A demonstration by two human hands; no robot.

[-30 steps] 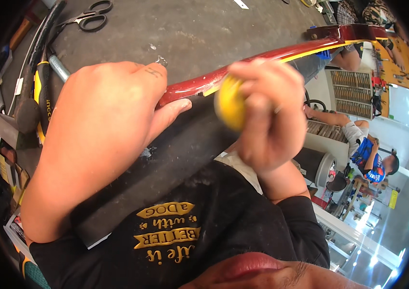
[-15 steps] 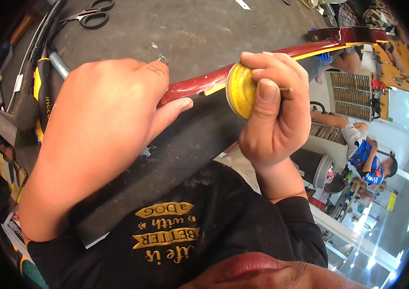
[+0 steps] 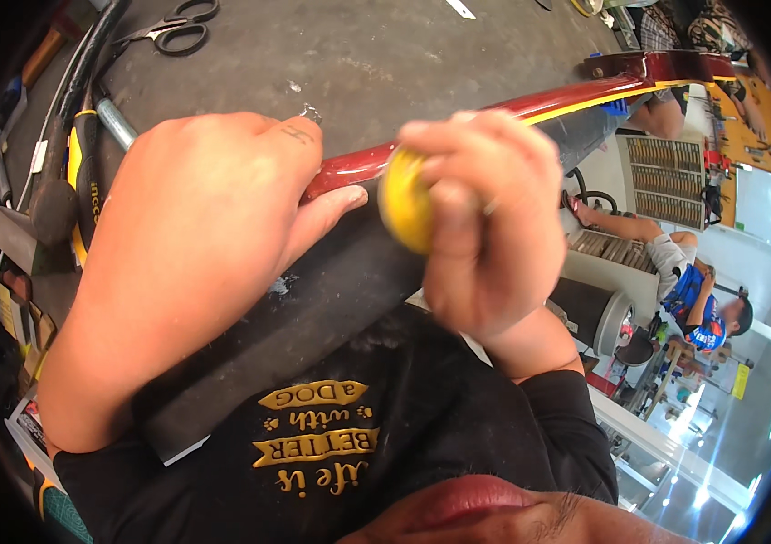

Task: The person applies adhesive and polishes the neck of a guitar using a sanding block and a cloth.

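Hands at work on a long, curved, glossy dark-red strip (image 3: 458, 136) with a yellow edge, seen from above through a fisheye lens. Left hand (image 3: 195, 236) lies palm down over the near end of the strip, fingers closed round it and pressing it to the bench, thumb stretched along the red surface. Right hand (image 3: 485, 218) is just beyond that thumb, fingers curled tight and clamped on a roll of yellow tape (image 3: 404, 204) held against the strip; the hand is blurred, so finer detail of the grip cannot be told.

Past the right hand, the yellow band already runs along the strip's lower edge out to its far end, near a darker end piece. Under and behind the left hand the strip shows plain red, so by the look of it that stretch is still to be covered.

Beneath both hands is a worn grey workbench (image 3: 358, 63). Black-handled scissors (image 3: 177, 23) lie beyond the left hand, and hand tools crowd the bench's left edge. To the right of the right hand the bench drops away to a bright workshop floor, where another person (image 3: 694, 290) sits low down among shelves and equipment.
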